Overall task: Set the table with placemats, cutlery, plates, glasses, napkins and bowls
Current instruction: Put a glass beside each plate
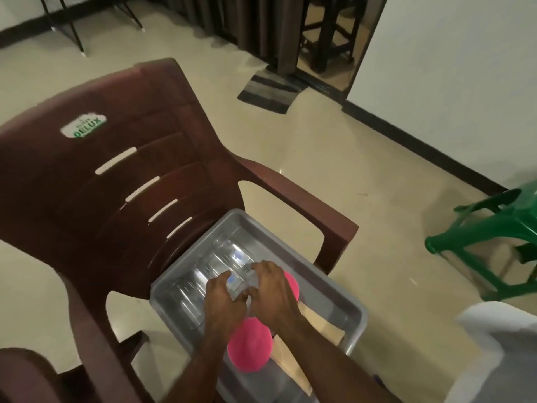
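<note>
Both hands inside grey tray (343,298) on brown chair (116,175). Left hand (222,301) and right hand (271,289) curl fingers around clear glasses (203,274); grip blurred, can't tell if closed. Pink bowls (250,347) just beside the hands.

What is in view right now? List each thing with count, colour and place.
Chair: one, brown plastic, centre left, holding the bin on its seat.
Bin: one, grey plastic, on the chair seat.
Glasses: several, clear, lying in the bin's far half; exact count unclear.
Bowls: two, pink, in the bin, one partly hidden under the right hand.
Card: tan flat pieces in the bin's right side; count unclear.
Stool: one, green plastic, right edge.
Mat: one, grey striped, by the doorway.
Left hand: in the bin, on the glasses.
Right hand: in the bin, fingers spread over the glasses.
</note>
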